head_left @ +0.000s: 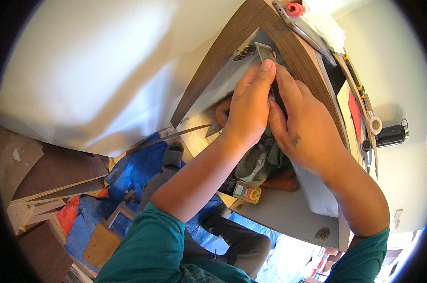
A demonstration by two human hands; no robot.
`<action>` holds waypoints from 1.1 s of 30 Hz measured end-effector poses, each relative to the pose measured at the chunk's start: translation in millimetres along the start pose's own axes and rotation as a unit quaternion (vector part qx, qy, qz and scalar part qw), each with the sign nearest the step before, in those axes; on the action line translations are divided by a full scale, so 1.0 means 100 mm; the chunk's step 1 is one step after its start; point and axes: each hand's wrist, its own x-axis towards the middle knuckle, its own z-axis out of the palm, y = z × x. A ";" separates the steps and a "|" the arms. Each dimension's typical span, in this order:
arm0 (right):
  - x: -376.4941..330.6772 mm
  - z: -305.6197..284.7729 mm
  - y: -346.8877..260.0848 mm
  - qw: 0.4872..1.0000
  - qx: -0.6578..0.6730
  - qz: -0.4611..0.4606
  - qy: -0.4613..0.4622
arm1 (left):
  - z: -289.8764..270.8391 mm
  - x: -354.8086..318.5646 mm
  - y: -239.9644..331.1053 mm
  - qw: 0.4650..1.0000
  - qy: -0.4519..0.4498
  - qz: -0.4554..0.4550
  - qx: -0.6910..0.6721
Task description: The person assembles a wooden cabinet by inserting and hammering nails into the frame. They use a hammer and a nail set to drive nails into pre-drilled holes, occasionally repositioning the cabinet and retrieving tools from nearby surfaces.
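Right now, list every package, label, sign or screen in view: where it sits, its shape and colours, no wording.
Tape measure: small yellow and grey case with a pale label panel, on the grey cabinet panel below the left hand.
Clear plastic bag: crumpled, whitish, on the cabinet top, upper right.
Red flat card or packet: narrow rectangle at the cabinet's right edge; kind unclear.
No signs or screens visible.

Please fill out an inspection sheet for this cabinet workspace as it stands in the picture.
Surface: grey cabinet panel with brown wood-grain edge.
Job's things: grey metal bracket at the inner corner.
Clutter: yellow tape measure, rag, tape roll, black bottle.
Hands: left hand and right hand both press at the bracket, fingers on it.
Cables: nothing seen.
Surroundings: blue tarp, stacked boards, white wall.
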 end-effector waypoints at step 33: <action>-0.03 -0.29 -0.12 0.982 -0.188 0.004 0.007 | 0.19 0.25 0.09 0.921 0.051 0.077 0.378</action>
